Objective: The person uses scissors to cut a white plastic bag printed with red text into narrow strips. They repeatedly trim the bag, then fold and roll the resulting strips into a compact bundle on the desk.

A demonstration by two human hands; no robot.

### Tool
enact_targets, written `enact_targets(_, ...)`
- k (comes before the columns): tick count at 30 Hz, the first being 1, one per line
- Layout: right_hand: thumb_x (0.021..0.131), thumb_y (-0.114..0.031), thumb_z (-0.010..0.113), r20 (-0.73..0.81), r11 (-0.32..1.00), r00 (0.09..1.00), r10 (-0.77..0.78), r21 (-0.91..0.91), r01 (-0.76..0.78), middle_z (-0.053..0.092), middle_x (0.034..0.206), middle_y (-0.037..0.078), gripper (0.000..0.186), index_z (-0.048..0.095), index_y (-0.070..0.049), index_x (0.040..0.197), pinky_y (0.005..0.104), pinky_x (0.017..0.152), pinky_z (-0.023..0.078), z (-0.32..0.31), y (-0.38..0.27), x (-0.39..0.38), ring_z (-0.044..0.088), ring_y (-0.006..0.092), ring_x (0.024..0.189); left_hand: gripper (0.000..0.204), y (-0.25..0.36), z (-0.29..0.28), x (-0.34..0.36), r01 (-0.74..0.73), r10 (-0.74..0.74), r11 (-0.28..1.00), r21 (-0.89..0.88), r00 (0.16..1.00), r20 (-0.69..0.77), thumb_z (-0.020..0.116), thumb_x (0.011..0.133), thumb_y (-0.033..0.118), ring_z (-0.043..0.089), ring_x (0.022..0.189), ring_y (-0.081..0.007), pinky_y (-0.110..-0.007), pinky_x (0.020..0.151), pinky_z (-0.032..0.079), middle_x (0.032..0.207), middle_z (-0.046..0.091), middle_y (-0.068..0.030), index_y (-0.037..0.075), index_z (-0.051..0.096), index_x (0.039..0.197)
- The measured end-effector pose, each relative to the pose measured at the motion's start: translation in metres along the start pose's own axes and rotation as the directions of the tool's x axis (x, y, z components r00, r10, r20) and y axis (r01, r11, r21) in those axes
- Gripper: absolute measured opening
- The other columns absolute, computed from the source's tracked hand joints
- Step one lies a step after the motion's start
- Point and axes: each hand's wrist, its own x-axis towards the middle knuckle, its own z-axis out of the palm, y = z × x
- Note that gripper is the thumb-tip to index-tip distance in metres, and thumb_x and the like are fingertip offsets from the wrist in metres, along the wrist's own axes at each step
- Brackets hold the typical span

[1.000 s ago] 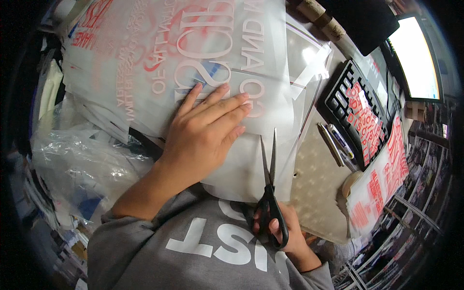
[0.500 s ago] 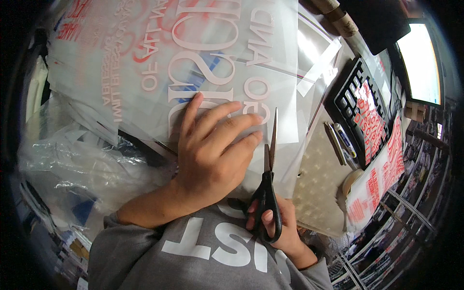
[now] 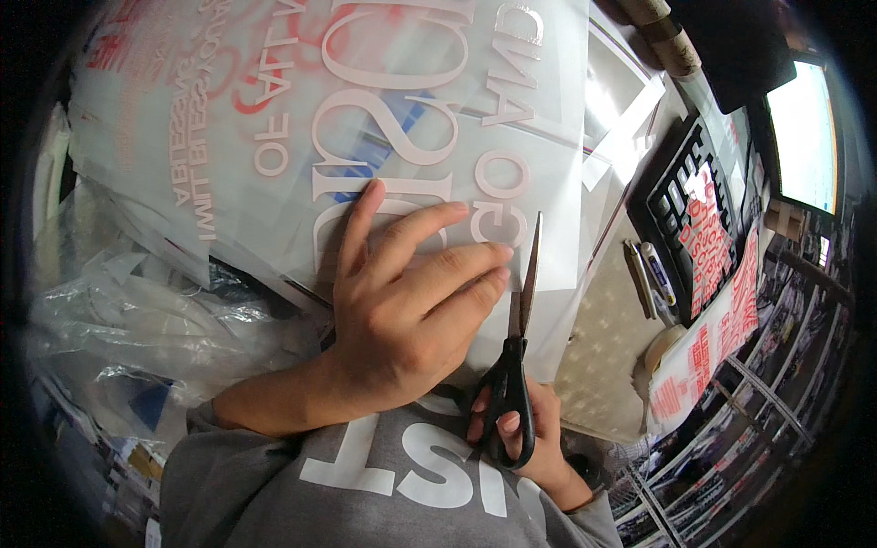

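Observation:
A large translucent film sheet [image 3: 301,137] with white and red lettering lies across the table. My left hand [image 3: 402,310] presses flat on its near part, fingers spread and pointing right. My right hand [image 3: 521,438] grips black-handled scissors [image 3: 516,356] just right of the left fingertips. The blades point away from me and look nearly closed, lying along the sheet's right portion.
Crumpled clear plastic [image 3: 155,329] piles up at the left. To the right sit a black tray [image 3: 694,228] with red-printed sheets, pens [image 3: 650,274], a roll of tape [image 3: 662,342], cardboard tubes [image 3: 662,41] and a lit monitor [image 3: 804,137]. Wire racks [image 3: 731,438] stand at lower right.
The view has closed in on the sheet. My left hand slid a little toward me on the film, and the scissors advanced forward along the sheet beside its fingertips.

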Motion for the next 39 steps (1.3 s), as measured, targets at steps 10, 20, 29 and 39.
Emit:
enact_targets(10,0.092,-0.05,0.065,-0.058,0.997,0.998,0.04,-0.068,-0.044,0.062,0.066,0.004,0.052,0.058,0.001,0.085,0.0251,0.05,0.046,0.006,-0.003,0.0,0.061,0.0112,0.055,0.011,-0.001,0.0,0.0,0.016,-0.016,1.0,-0.005,1.0,0.012,0.078,0.076,0.008,0.06,0.118,-0.0295,-0.059,0.115,0.024,0.107,0.071,0.0026,0.012,0.073,0.086)
enact_targets(20,0.091,-0.056,0.066,-0.093,0.998,0.995,0.043,-0.038,-0.047,0.058,0.065,0.002,0.057,0.058,0.001,0.083,0.024,0.048,0.045,0.01,-0.006,-0.001,0.061,0.0116,0.053,0.003,-0.002,-0.001,0.002,0.039,-0.04,0.998,-0.04,0.999,-0.021,0.075,0.076,0.012,0.062,0.11,-0.0253,-0.057,0.114,0.024,0.101,0.071,0.0064,0.013,0.074,0.079)
enact_targets(29,0.091,-0.053,0.068,-0.116,0.999,0.992,0.041,0.011,-0.04,0.059,0.07,0.003,0.056,0.059,0.001,0.085,0.025,0.048,0.046,0.012,-0.016,0.013,0.061,0.0121,0.053,0.01,0.003,-0.013,0.001,0.055,-0.054,0.994,-0.099,0.998,0.015,0.079,0.075,0.008,0.061,0.114,-0.0302,-0.055,0.115,0.025,0.104,0.073,0.0043,0.012,0.07,0.075)
enact_targets(39,0.093,-0.052,0.066,-0.128,0.998,0.991,0.045,-0.039,-0.051,0.059,0.07,0.003,0.053,0.058,0.001,0.085,0.0239,0.046,0.044,0.015,-0.018,0.012,0.061,0.0116,0.053,0.008,0.001,-0.017,-0.002,0.053,-0.051,0.993,-0.109,0.999,0.021,0.078,0.076,0.008,0.06,0.115,-0.0303,-0.056,0.115,0.023,0.105,0.073,0.005,0.012,0.071,0.077)
